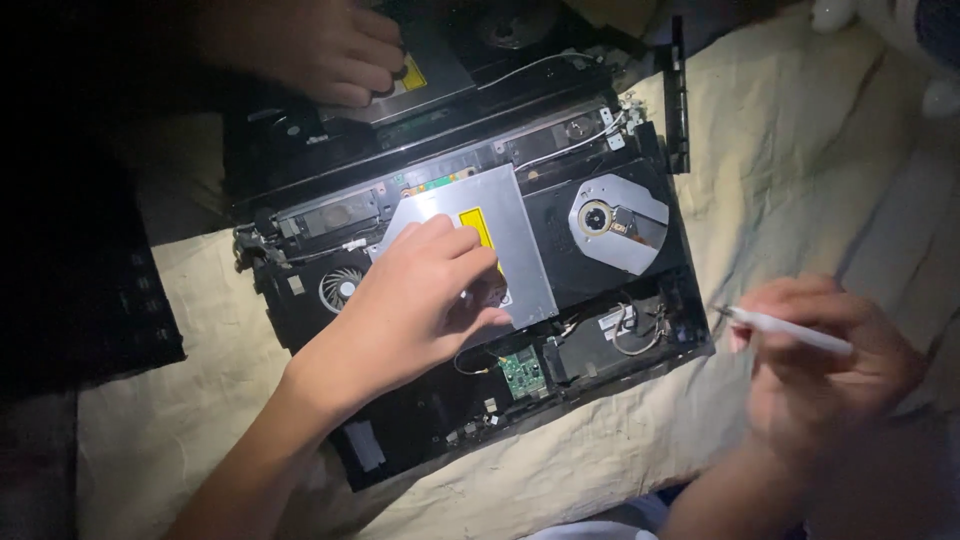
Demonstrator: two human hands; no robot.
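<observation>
The left hand (415,300) lies loosely open, fingertips pressing the silver optical drive (500,240) set in the opened laptop chassis (420,440) on a cream cloth (800,180). Right hand (825,365), blurred, has its grip closed around a white tool (790,328) just beside the chassis.

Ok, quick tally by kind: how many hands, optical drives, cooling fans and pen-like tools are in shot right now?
Hands: 3, the person's left hand, right hand, and another person's hand
Optical drives: 2, near drive, far drive
Cooling fans: 1
White pen-like tools: 1
Total: 7
</observation>
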